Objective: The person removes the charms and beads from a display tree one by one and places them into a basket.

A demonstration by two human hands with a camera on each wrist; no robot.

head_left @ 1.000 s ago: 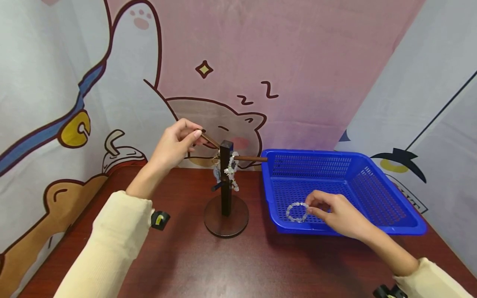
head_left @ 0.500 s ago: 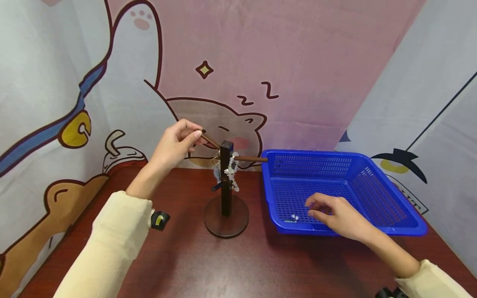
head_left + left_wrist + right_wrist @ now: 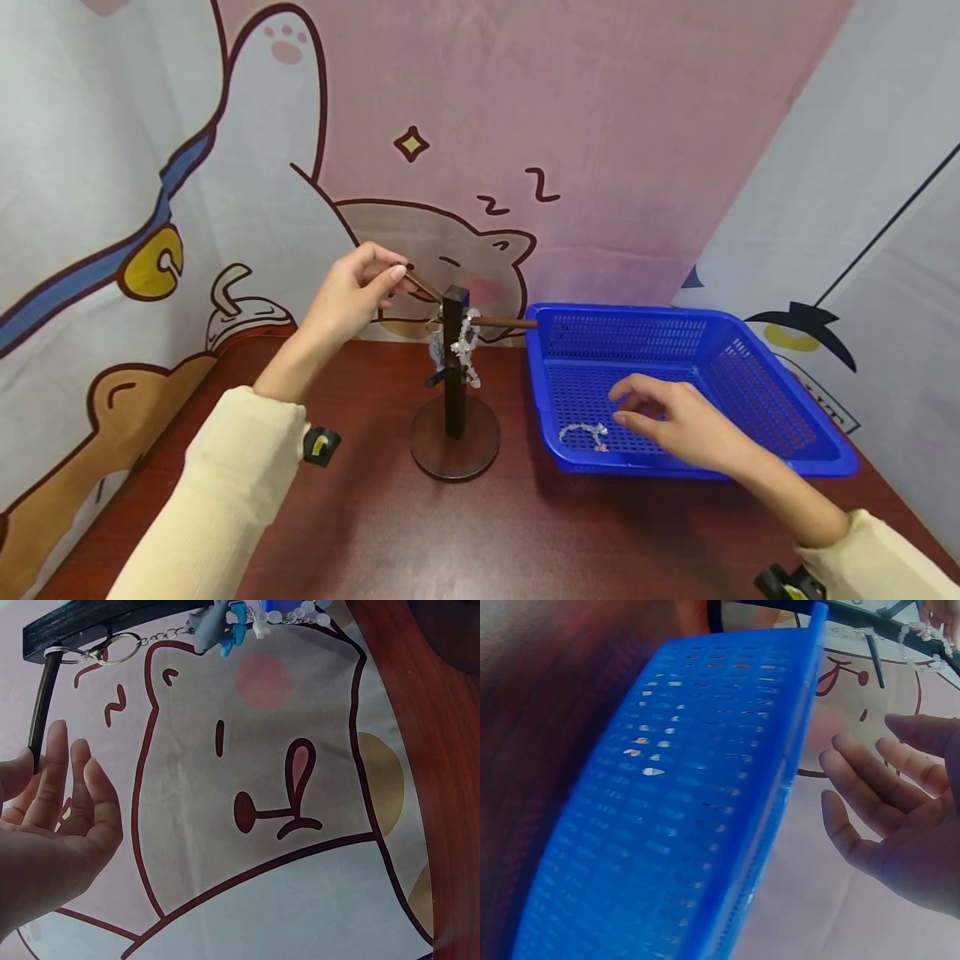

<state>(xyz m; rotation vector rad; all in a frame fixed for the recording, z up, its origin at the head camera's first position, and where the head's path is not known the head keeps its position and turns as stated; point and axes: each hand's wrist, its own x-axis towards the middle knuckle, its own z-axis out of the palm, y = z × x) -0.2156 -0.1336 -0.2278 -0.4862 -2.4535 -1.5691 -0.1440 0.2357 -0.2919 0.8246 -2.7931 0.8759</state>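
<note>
My left hand pinches the end of a wooden peg on a dark jewelry stand between thumb and fingers. A keychain with a grey dolphin-like figure hangs from the stand by its ring. Pale beaded bracelets hang on the right-hand side of the post. A clear beaded bracelet with a small pink charm lies in the blue basket, near its front left corner. Over the basket, my right hand has loosely bent fingers with nothing between them.
The stand's round base rests on the reddish-brown table. To its right, the basket's left rim lies close to the tip of another peg. A printed cloth with cartoon animals covers the wall behind.
The clear bracelet, held by my right hand a second ago, has dropped into the basket. My right fingers have parted and the hand has shifted slightly left. My left hand stays on the peg.
</note>
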